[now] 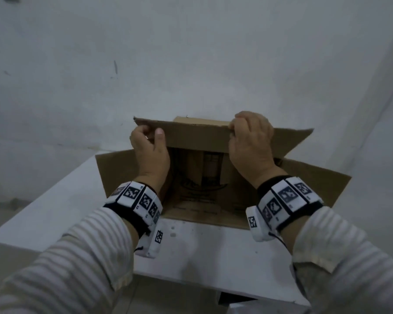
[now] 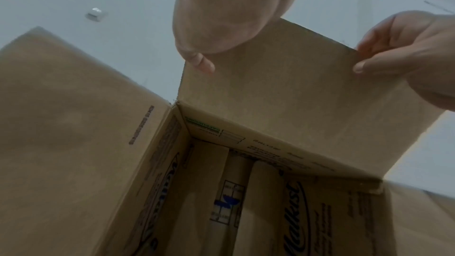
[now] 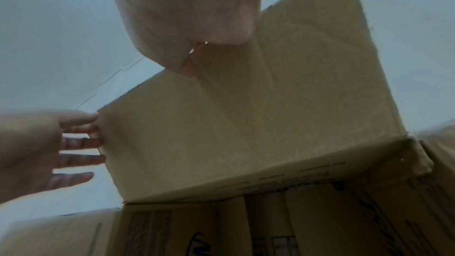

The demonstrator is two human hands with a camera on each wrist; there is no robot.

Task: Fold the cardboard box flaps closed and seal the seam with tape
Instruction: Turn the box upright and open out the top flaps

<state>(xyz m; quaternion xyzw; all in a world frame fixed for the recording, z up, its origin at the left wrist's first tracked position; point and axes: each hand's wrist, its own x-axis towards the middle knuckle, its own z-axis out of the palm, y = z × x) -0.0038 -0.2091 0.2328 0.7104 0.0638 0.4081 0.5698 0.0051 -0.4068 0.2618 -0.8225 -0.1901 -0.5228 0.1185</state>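
Observation:
An open brown cardboard box [image 1: 191,182] stands on a white table. Its far flap [image 1: 195,134] stands upright, and both hands hold it by the top edge. My left hand [image 1: 149,143] grips the flap's left corner, thumb [image 2: 199,61] on the inner face and fingers [image 3: 81,143] behind. My right hand [image 1: 250,137] pinches the right part of the top edge, thumb on the near face and fingers curled over the back; it also shows in the left wrist view [image 2: 393,55]. The flap [image 3: 221,133] fills the right wrist view. Printed cardboard shows inside the box [image 2: 246,201].
The left flap [image 1: 116,171] and right flap [image 1: 313,177] splay outward over the white table [image 1: 202,250]. A grey-white wall [image 1: 191,64] rises close behind the box. The table's front edge lies near my forearms, with floor below.

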